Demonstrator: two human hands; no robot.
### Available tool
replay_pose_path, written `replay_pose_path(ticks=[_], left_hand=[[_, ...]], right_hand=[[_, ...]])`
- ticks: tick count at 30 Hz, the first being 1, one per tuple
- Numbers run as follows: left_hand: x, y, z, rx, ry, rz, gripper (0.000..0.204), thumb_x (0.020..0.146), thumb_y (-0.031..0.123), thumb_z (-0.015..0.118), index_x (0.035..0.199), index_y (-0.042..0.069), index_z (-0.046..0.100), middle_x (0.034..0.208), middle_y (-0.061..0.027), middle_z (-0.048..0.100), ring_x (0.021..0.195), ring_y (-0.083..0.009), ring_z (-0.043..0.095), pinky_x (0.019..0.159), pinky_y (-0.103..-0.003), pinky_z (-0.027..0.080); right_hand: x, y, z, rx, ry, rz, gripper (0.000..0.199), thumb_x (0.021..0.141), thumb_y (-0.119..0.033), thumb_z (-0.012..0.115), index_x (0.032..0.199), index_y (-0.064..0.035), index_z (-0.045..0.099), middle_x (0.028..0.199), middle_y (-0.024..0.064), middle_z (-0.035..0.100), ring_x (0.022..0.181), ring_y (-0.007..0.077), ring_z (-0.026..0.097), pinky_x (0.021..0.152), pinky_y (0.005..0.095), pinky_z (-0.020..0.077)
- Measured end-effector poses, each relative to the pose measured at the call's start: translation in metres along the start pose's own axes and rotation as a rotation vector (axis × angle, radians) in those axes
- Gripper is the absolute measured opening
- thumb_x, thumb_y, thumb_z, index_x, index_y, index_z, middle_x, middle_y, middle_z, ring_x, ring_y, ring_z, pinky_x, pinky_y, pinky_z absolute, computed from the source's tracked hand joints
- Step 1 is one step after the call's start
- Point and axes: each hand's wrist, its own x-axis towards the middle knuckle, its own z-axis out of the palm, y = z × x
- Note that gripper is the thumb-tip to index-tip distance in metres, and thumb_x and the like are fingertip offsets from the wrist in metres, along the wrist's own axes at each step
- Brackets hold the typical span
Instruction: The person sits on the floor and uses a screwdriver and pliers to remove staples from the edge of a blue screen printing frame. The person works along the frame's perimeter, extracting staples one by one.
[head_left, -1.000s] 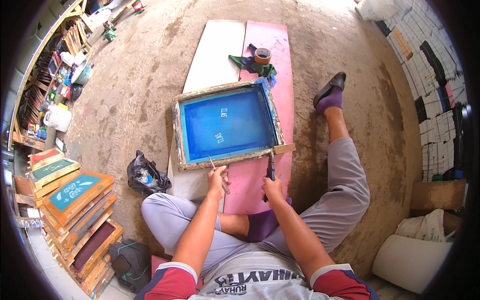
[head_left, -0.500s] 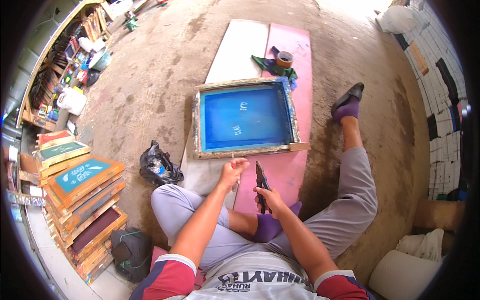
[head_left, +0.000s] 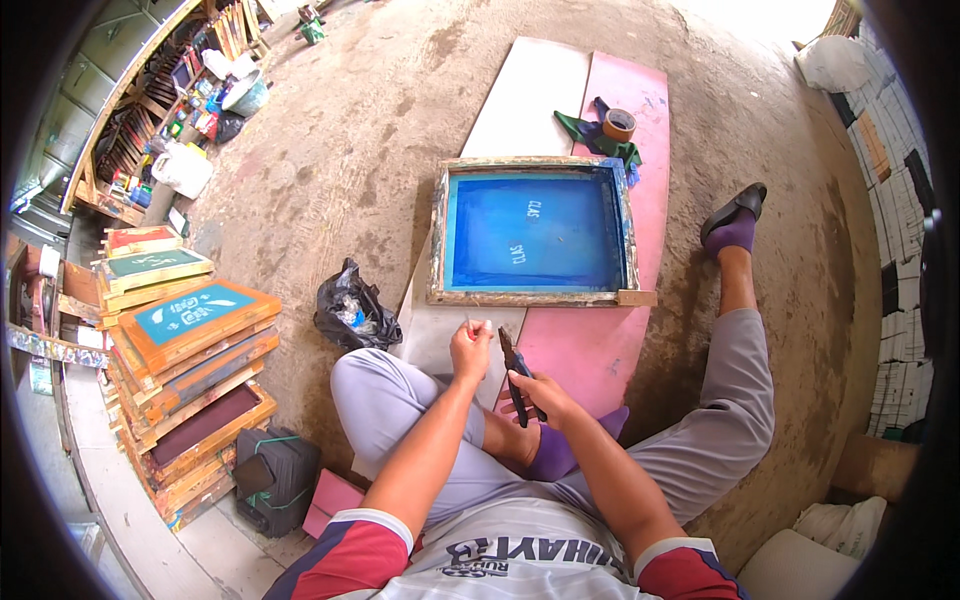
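Note:
My right hand (head_left: 540, 396) is wrapped round a pair of pliers (head_left: 511, 358) with dark metal jaws and dark handles. The jaws point up and lean left, close beside my left hand (head_left: 471, 350). That hand is closed, its fingertips pinched together; what they hold is too small to make out, though something pale shows at the tips. Just beyond both hands lies a wooden screen-printing frame (head_left: 434, 240) with blue mesh (head_left: 540, 235) and small white lettering. A small wooden block (head_left: 637, 298) is at its near right corner.
White (head_left: 510, 100) and pink (head_left: 640, 215) boards lie under the frame. Past it are a tape roll (head_left: 619, 124) and a dark green cloth (head_left: 585, 131). At left sit a black plastic bag (head_left: 352, 305), stacked printing frames (head_left: 200, 385) and a dark bundle (head_left: 275, 483).
My view has turned left, so the scene sits farther right. The left hand's fingers have drawn in from a looser pinch. The pliers' jaws have tilted left toward that hand.

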Motion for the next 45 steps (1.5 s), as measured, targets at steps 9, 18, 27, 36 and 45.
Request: replay_pose_path(ticks=[9,18,27,36,45], left_hand=[[0.02,-0.013,-0.019,-0.282,0.204,-0.605,0.042,0.099,0.04,0.071,0.077,0.008,0.054,0.062,-0.0037,0.055,0.038,-0.0138,0.045,0.033,-0.032,0.04],[-0.009,0.019,0.003,-0.343,-0.135,-0.505,0.04,0.104,0.037,0.063,0.081,0.005,0.055,0.062,-0.0025,0.052,0.038,-0.0118,0.046,0.034,-0.029,0.039],[-0.02,0.018,0.015,-0.272,-0.267,-0.499,0.034,0.102,0.031,0.065,0.082,0.006,0.057,0.062,-0.0013,0.052,0.04,-0.0096,0.045,0.034,-0.028,0.039],[-0.021,0.014,0.017,-0.241,-0.312,-0.446,0.032,0.101,0.03,0.067,0.085,0.004,0.059,0.063,-0.0026,0.055,0.04,-0.009,0.046,0.034,-0.027,0.04],[-0.02,0.017,0.018,-0.247,-0.327,-0.448,0.031,0.102,0.031,0.066,0.085,0.005,0.059,0.063,-0.0012,0.054,0.041,-0.0078,0.046,0.035,-0.026,0.04]], right_hand=[[-0.017,0.006,-0.046,-0.012,0.258,-0.218,0.057,0.104,-0.044,0.059,0.141,-0.002,0.049,0.126,0.0143,0.064,0.104,0.0269,0.069,0.072,0.0439,0.0595],[-0.054,-0.018,-0.112,0.181,0.326,-0.261,0.051,0.106,-0.044,0.056,0.138,-0.0063,0.051,0.125,0.0164,0.064,0.105,0.0309,0.069,0.074,0.0485,0.06],[-0.031,-0.005,-0.117,0.653,-0.066,-0.428,0.044,0.11,-0.048,0.044,0.136,-0.0135,0.051,0.134,0.019,0.062,0.114,0.0342,0.067,0.086,0.0523,0.0591],[-0.044,-0.014,-0.106,-0.145,0.586,-0.423,0.043,0.102,-0.038,0.063,0.125,-0.0017,0.062,0.093,0.0058,0.063,0.078,0.0164,0.065,0.064,0.0359,0.0517],[-0.073,-0.05,-0.163,-0.3,0.39,-0.141,0.047,0.104,-0.043,0.06,0.123,0.0004,0.061,0.104,0.008,0.067,0.085,0.0191,0.068,0.065,0.0361,0.0502]])
